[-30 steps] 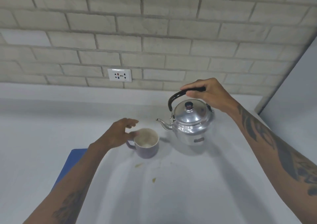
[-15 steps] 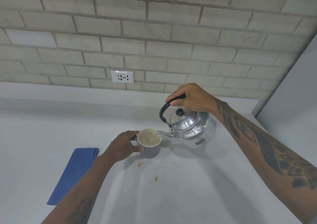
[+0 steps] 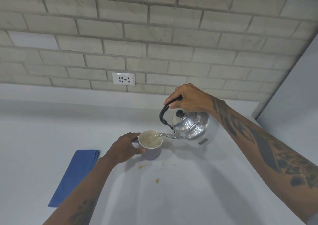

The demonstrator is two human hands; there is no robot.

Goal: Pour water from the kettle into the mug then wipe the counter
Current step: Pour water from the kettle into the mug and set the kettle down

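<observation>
Polished steel kettle (image 3: 194, 128) hangs tilted left above the white tabletop (image 3: 189, 190), its spout over the mug (image 3: 151, 143) and a thin stream of water running in. Right hand (image 3: 189, 99) has its grip closed round the black handle; left hand (image 3: 125, 149) grips the mug's side. Brown spill marks (image 3: 142, 166) lie just near of the mug, a folded blue cloth (image 3: 75, 176) farther left.

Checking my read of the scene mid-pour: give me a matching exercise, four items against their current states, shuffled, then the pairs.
Things:
1. kettle
2. mug
3. blue cloth
4. brown stains

States:
A. lying folded, untouched
B. tilted, spout over a rim
C. spotting the counter
D. steadied by the left hand

Pairs: 1-B, 2-D, 3-A, 4-C. The right hand grips the kettle's handle.
</observation>
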